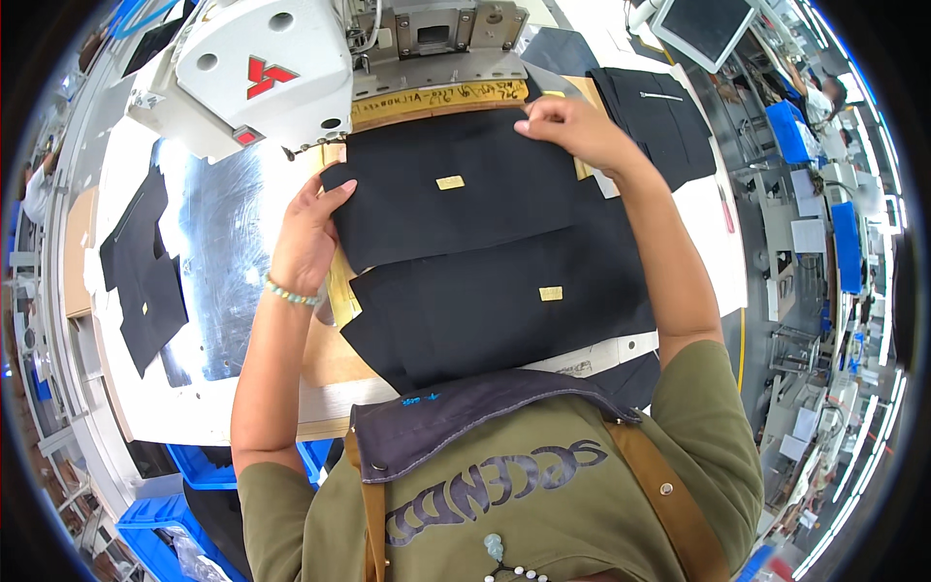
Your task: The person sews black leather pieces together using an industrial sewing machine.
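Observation:
My left hand (308, 233) is closed on the upper left edge of a black fabric panel (456, 209), thumb on top and fingers underneath. At the panel's far right corner, my right hand (572, 134) pinches the same cloth between thumb and fingers. The panel lies flat with a small yellow sticker (450, 182) near its middle. A second black fabric panel (485, 301), with its own yellow sticker (551, 293), lies nearer to me, partly beneath the first. Beyond the far edge shows a yellow template strip (436, 98) with handwriting, just in front of the sewing machine (276, 73).
A shiny metal plate (225, 262) and a cut black piece (145, 276) lie to the left. More black pieces (655, 126) are at the far right. Blue bins (175, 529) stand below the table's left front. A monitor (705, 27) is at upper right; people work in the background.

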The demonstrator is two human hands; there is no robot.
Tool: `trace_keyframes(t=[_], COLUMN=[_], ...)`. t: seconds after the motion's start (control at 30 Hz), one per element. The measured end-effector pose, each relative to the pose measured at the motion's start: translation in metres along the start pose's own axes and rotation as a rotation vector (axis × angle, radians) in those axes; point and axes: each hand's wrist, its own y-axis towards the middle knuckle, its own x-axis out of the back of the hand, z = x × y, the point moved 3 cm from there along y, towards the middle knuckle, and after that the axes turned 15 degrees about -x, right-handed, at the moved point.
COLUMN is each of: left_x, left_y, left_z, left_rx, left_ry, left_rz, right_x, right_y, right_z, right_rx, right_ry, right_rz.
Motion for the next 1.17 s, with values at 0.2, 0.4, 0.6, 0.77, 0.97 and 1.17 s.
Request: trace_keyframes(t=[0.2,0.4,0.6,0.77,0.97,1.17], left_x=[-0.003,-0.044,-0.079,-0.089,-0.131,-0.097], left_y=[-0.043,-0.056,-0.061,-0.062,-0.058,-0.029], left_z=[-0.015,0.046,0.083,0.087,0.054,0.063], left_rx=[0.052,0.255,0.285,0.252,0.021,-0.375], left_ry=[-0.311,-0.318,-0.368,-0.341,-0.052,0.742], left_rz=[0.615,0.421,0.343,0.378,0.746,0.750], right_x=[0.029,0.009,-0.001,-0.004,0.061,0.167], right_y=[-0.099,-0.137,-0.144,-0.144,-0.223,-0.433], right_z=[0.000,-0.051,-0.108,-0.118,-0.130,-0.249], right_rx=[0.223,0.206,0.249,0.253,0.107,-0.229], right_ry=[0.388,0.127,0.192,0.382,0.210,0.362], right_rz=[-0.076,0.059,-0.103,-0.097,-0.740,-1.063])
